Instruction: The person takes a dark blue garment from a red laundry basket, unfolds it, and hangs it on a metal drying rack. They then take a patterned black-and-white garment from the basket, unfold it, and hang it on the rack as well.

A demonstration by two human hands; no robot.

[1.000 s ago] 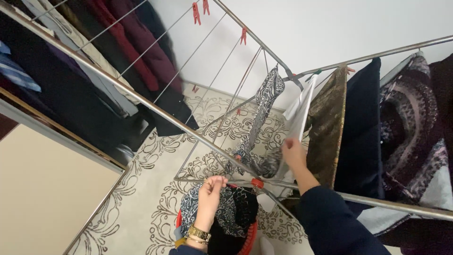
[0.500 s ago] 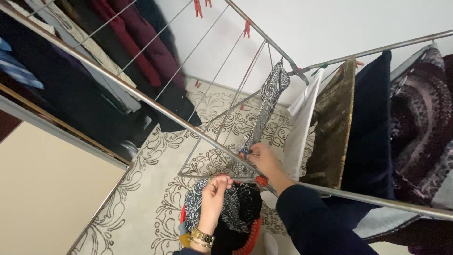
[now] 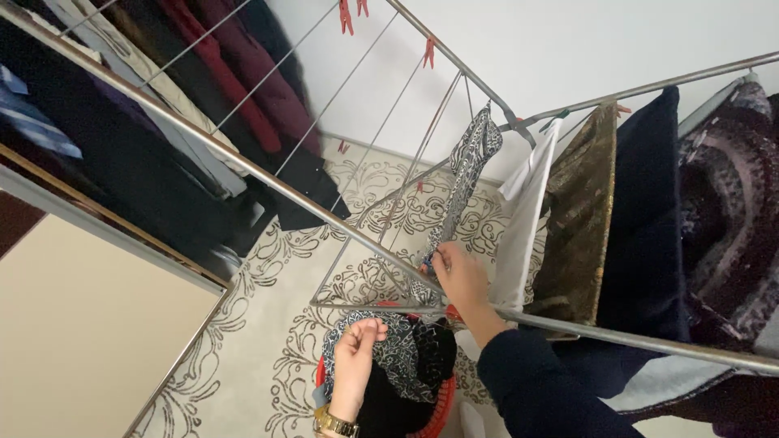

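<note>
My right hand (image 3: 461,276), in a dark sleeve, pinches the lower end of a long black-and-white patterned cloth (image 3: 472,150) that hangs from a wire of the metal drying rack (image 3: 243,166). My left hand (image 3: 357,361), with a gold watch at the wrist, hovers with curled fingers beside a patterned cloth (image 3: 404,357) heaped in a red laundry basket (image 3: 442,401) on the floor. Whether its fingers hold that cloth is unclear.
A white cloth (image 3: 527,219), an olive-gold cloth (image 3: 580,219), a navy one (image 3: 645,219) and a dark patterned one (image 3: 730,219) hang at right. Dark garments (image 3: 203,89) hang at left. Red pegs (image 3: 350,11) sit on the wires. An ornate cream carpet (image 3: 268,324) lies below.
My right hand has moved left from the white cloth to the patterned hanging cloth and taken hold of it. My left hand dropped slightly from the rack bar towards the basket.
</note>
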